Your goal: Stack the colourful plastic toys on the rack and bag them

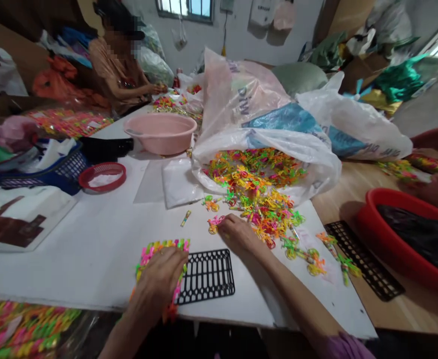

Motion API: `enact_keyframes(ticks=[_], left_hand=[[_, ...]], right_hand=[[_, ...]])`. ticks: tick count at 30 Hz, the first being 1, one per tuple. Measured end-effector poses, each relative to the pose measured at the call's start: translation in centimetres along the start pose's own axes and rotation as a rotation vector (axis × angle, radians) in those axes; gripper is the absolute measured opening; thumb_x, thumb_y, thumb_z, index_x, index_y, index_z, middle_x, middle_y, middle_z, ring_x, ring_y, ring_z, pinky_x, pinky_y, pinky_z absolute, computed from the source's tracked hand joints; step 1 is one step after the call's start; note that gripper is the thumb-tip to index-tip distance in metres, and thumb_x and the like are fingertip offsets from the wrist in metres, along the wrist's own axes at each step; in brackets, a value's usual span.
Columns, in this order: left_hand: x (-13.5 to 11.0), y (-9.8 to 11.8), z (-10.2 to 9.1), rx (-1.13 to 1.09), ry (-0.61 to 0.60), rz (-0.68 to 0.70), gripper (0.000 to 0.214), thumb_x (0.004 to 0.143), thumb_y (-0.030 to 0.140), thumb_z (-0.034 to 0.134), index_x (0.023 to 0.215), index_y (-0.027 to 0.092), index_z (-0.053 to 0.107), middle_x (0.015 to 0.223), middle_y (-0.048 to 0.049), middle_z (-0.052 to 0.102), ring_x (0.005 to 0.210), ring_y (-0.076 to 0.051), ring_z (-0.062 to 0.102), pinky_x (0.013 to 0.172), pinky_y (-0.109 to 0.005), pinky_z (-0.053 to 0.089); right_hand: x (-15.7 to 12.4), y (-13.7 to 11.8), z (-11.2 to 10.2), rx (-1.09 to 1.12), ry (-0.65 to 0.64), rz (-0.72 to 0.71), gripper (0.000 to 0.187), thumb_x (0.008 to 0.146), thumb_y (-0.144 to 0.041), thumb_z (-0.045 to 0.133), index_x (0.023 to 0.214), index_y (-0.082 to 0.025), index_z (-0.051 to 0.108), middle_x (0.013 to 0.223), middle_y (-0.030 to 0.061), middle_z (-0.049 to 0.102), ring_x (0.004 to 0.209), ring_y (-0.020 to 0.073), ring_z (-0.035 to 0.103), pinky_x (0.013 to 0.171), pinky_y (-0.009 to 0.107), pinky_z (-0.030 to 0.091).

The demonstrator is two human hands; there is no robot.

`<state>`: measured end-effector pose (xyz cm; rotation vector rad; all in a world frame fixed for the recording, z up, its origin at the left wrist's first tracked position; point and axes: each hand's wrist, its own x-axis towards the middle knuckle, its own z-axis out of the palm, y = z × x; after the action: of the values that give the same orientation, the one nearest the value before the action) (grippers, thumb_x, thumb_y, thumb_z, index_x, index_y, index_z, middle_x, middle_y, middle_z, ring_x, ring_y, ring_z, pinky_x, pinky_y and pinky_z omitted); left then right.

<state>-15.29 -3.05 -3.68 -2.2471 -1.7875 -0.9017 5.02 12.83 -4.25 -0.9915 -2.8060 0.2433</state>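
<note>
My left hand lies over the left half of a black plastic rack, its fingers stretched across rows of small bright plastic toys set there. The rack's right half shows bare slots. My right hand is at the near edge of a loose pile of toy bicycles, fingertips closed on a pink and yellow toy bicycle; the fingertips are partly hidden. The pile spills from a large white plastic bag. A small candy-like tube lies on the white table near my right hand.
Behind stand a pink basin, a red basket and a blue basket. Clear plastic sheets lie mid-table. At right are another black rack and a red tub. A co-worker sits at the far left.
</note>
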Motion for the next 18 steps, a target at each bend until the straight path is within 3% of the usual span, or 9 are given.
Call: enact_keyframes(ticks=[3,6,11,16,18], left_hand=[[0.5,0.1,0.0,0.003,-0.02,-0.035,0.02,0.091,0.024,0.042,0.088,0.018,0.061,0.082,-0.002,0.065,0.082,-0.015,0.06,0.078,-0.029,0.045],[0.7,0.1,-0.2,0.01,-0.072,-0.098,0.02,0.091,0.026,0.042,0.088,0.019,0.061,0.084,-0.0027,0.064,0.084,-0.016,0.059,0.078,-0.029,0.044],[1.7,0.2,-1.2,0.041,-0.139,-0.252,0.02,0.089,0.028,0.044,0.088,0.018,0.061,0.086,-0.0038,0.061,0.083,-0.017,0.057,0.077,-0.029,0.044],[2.6,-0.2,-1.4,0.066,-0.152,-0.275,0.021,0.089,0.028,0.043,0.087,0.019,0.062,0.088,-0.0036,0.057,0.079,-0.015,0.056,0.073,-0.027,0.045],[2.8,-0.1,-1.4,0.071,-0.162,-0.287,0.021,0.088,0.027,0.042,0.087,0.019,0.062,0.088,-0.0036,0.056,0.079,-0.015,0.056,0.072,-0.027,0.045]], right_hand=[[-0.9,-0.6,0.1,-0.01,0.037,0.247,0.022,0.092,-0.032,0.043,0.099,-0.019,0.059,0.099,0.0064,0.061,0.087,0.0163,0.057,0.069,0.024,0.039],[0.0,-1.5,0.4,-0.059,-0.058,0.392,0.022,0.087,-0.034,0.05,0.093,-0.015,0.061,0.092,0.0099,0.064,0.086,0.0211,0.06,0.069,0.027,0.04],[0.3,-2.0,0.4,0.035,-0.131,0.422,0.022,0.087,-0.032,0.047,0.092,-0.015,0.061,0.09,0.0119,0.067,0.084,0.0225,0.062,0.066,0.028,0.039],[-1.6,-3.5,0.0,0.307,0.097,0.4,0.027,0.09,-0.039,0.043,0.092,-0.017,0.058,0.082,0.0065,0.066,0.072,0.016,0.059,0.062,0.024,0.036],[-2.2,-4.6,0.3,0.445,0.112,0.389,0.024,0.089,-0.037,0.045,0.091,-0.017,0.058,0.077,0.0043,0.065,0.066,0.0142,0.057,0.06,0.023,0.035]])
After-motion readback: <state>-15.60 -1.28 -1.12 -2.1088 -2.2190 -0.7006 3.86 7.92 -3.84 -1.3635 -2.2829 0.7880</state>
